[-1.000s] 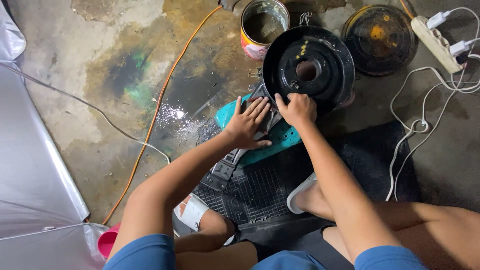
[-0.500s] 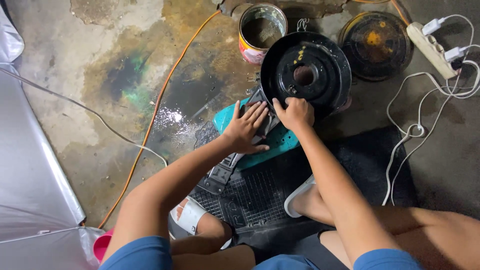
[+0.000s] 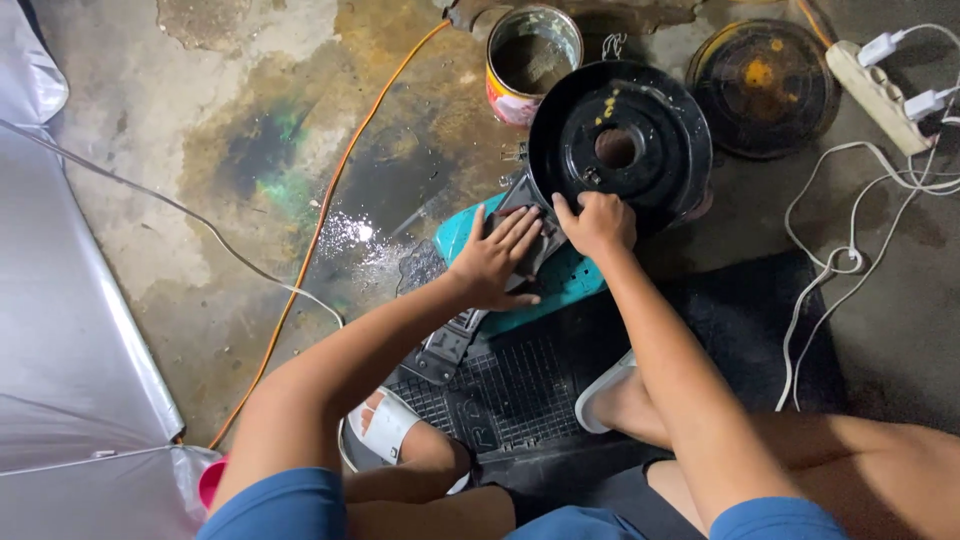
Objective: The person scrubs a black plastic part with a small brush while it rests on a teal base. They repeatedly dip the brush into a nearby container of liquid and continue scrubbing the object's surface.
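While both hands press it, black disc (image 3: 620, 145) – round, centre-holed, yellow-flecked

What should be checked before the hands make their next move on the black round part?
1. Left hand flat on the dark bracket: ok.
2. Right hand gripping the rim of the black round part: ok.
3. Teal block under the work, steady: cannot tell.
4. Wet patch on the floor beside the work: not ok.
5. Power strip and white cords apart from the hands: ok.
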